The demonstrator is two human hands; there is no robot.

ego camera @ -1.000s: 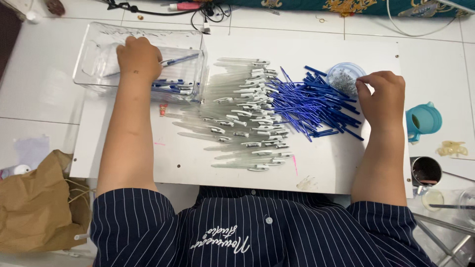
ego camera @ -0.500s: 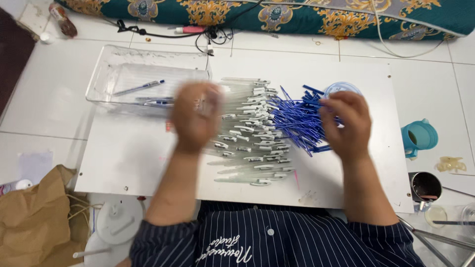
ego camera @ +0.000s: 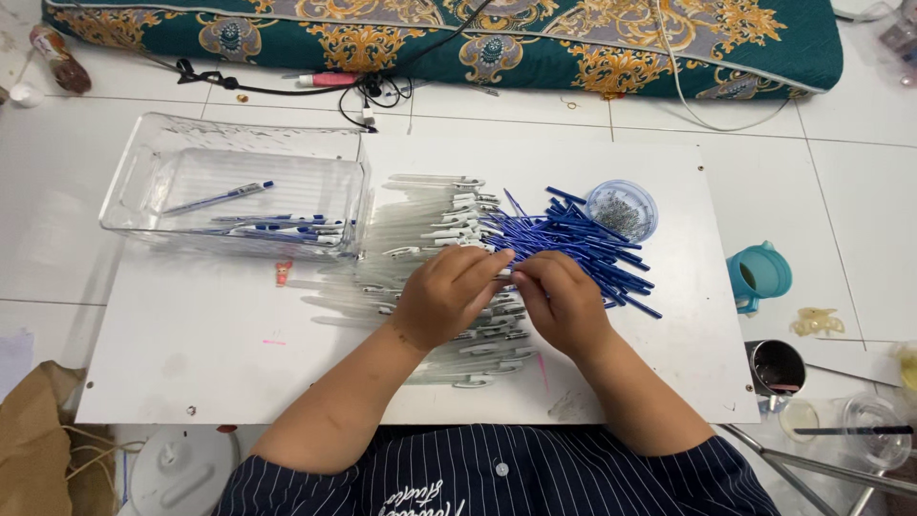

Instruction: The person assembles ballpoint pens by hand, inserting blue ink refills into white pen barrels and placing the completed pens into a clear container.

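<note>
I'm looking straight down at the white board (ego camera: 191,363) on the floor, and both hands are meeting in the middle over the parts. My left hand (ego camera: 444,296) is curled, fingertips pinching something slim at the seam where the two piles touch; my right hand (ego camera: 564,301) is curled too, fingertips pressed up against the left's, so both are closed on one small piece between them, though what exactly I cannot tell. The clear pen barrels (ego camera: 430,215) lie under and to the left of my hands, long axes running left to right, too many to count. The blue refills (ego camera: 583,239) fan out just beyond and to the right of the right hand, which is the nearer one, also dozens. Further left, one clear tray (ego camera: 134,191) holds a handful of finished pens (ego camera: 272,229), roughly six. One small round tub (ego camera: 621,208) of tiny parts sits beside the refills.
</note>
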